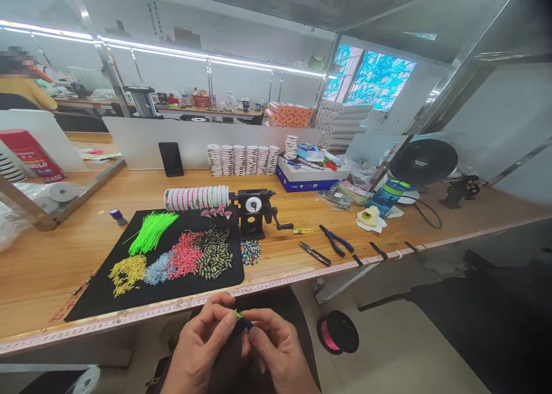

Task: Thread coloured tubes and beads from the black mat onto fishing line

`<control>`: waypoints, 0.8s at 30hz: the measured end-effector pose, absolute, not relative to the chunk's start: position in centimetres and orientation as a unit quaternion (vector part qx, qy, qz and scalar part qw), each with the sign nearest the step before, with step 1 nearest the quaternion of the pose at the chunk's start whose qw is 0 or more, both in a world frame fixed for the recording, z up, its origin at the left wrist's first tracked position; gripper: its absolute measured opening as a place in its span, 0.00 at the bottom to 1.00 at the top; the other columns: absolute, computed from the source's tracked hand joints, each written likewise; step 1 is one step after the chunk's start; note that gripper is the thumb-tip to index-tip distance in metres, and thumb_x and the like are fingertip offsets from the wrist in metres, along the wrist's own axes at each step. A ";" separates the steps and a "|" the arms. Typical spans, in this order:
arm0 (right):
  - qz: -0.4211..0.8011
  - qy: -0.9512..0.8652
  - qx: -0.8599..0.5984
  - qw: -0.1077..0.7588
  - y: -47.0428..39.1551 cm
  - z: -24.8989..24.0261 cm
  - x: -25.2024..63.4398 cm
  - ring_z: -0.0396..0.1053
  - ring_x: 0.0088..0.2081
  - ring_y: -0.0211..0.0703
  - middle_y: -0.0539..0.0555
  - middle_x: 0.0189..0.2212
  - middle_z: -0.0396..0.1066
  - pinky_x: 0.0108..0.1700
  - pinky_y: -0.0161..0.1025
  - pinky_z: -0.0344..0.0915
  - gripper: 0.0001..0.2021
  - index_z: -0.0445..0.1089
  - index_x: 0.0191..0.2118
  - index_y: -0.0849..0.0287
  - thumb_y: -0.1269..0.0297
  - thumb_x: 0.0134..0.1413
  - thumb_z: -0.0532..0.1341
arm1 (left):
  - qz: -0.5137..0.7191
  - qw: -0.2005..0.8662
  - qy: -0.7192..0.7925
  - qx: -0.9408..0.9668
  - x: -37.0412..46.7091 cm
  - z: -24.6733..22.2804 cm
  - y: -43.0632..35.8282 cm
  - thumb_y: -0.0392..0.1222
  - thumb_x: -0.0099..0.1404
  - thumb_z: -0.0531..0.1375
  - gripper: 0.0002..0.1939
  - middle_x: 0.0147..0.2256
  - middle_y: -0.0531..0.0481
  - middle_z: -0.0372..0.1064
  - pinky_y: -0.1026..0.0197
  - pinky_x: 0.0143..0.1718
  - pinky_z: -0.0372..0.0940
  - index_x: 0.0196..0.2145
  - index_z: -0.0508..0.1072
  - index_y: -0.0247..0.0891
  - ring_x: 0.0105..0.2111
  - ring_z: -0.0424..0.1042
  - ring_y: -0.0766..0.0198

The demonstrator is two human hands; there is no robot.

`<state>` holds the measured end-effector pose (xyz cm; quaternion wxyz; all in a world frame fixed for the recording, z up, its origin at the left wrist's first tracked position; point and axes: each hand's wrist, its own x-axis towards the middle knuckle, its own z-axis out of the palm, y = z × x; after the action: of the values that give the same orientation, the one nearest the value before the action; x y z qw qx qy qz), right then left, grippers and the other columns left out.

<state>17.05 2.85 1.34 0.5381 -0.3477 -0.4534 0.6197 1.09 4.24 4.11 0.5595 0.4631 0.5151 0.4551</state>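
Observation:
In front of my lap, below the table edge, my left hand (206, 337) pinches a small bright green strand (238, 313) between thumb and index finger. My right hand (276, 348) is closed beside it, its fingertips around a small dark blue piece (247, 324) that I cannot identify. The two hands nearly meet, and the fingers hide most of what they hold. Beyond them on a black mat (97, 293) lie green strands (152, 232) and loose heaps of yellow pieces (128, 273), blue-grey pieces (159, 268), pink pieces (185, 256) and dark metallic pieces (215, 256).
A hand-cranked winder (252, 213) carries a row of white spools (196, 198). Multicoloured beads (250, 252), snips (314, 253) and blue-handled pliers (336, 240) lie near the measuring tape (142, 312) on the table edge. A pink-wound reel (338, 332) is on the floor.

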 end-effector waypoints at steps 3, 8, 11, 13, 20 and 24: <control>0.445 -0.644 -0.353 0.513 3.1 3.0 18.9 0.71 0.31 0.39 0.52 0.30 0.75 0.36 0.36 0.65 0.10 0.77 0.49 0.53 0.63 0.68 0.59 | 0.455 0.668 0.460 0.369 1.1 4.4 4.5 0.57 0.53 0.69 0.21 0.42 0.44 0.71 0.58 0.40 0.67 0.20 0.75 0.35 0.39 0.71 0.57; 0.265 -0.804 -0.363 0.390 3.6 5.3 21.1 0.72 0.34 0.43 0.57 0.35 0.76 0.36 0.37 0.65 0.16 0.74 0.54 0.56 0.72 0.69 0.53 | 0.418 0.620 0.489 0.449 0.5 4.7 5.0 0.54 0.57 0.68 0.17 0.43 0.45 0.71 0.58 0.43 0.66 0.22 0.76 0.37 0.42 0.71 0.55; 0.312 -0.768 -0.401 0.390 3.6 5.0 20.5 0.72 0.35 0.44 0.56 0.35 0.76 0.37 0.38 0.64 0.15 0.76 0.52 0.54 0.68 0.70 0.54 | 0.442 0.392 0.530 0.609 0.4 4.4 4.9 0.48 0.61 0.66 0.11 0.41 0.46 0.70 0.55 0.45 0.66 0.25 0.78 0.40 0.42 0.72 0.54; 0.447 -0.665 -0.412 0.434 3.6 4.0 19.3 0.70 0.32 0.41 0.53 0.31 0.76 0.36 0.36 0.64 0.11 0.78 0.48 0.54 0.62 0.68 0.58 | 0.476 0.187 0.509 0.692 0.3 4.0 4.9 0.40 0.60 0.66 0.03 0.39 0.46 0.71 0.54 0.45 0.67 0.30 0.80 0.43 0.42 0.72 0.53; 0.786 -0.203 -0.284 0.510 3.3 -0.1 14.0 0.42 0.13 0.23 0.41 0.20 0.65 0.16 0.26 0.42 0.27 0.72 0.46 0.54 0.44 0.43 0.75 | 0.414 -0.086 0.424 0.801 -0.6 3.3 5.2 0.36 0.59 0.67 0.09 0.39 0.47 0.77 0.46 0.51 0.62 0.36 0.81 0.49 0.47 0.72 0.48; 0.710 -0.282 -0.326 0.556 2.9 -0.4 13.6 0.46 0.14 0.24 0.44 0.21 0.67 0.17 0.27 0.45 0.28 0.71 0.48 0.57 0.41 0.49 0.70 | 0.455 -0.008 0.477 0.752 -0.4 3.3 5.2 0.35 0.62 0.64 0.05 0.42 0.44 0.69 0.49 0.49 0.64 0.36 0.78 0.43 0.47 0.69 0.50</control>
<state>13.55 2.87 -0.42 0.5563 -0.3265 -0.2819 0.7102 -0.36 5.18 3.29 -0.0080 0.7521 0.4768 0.4549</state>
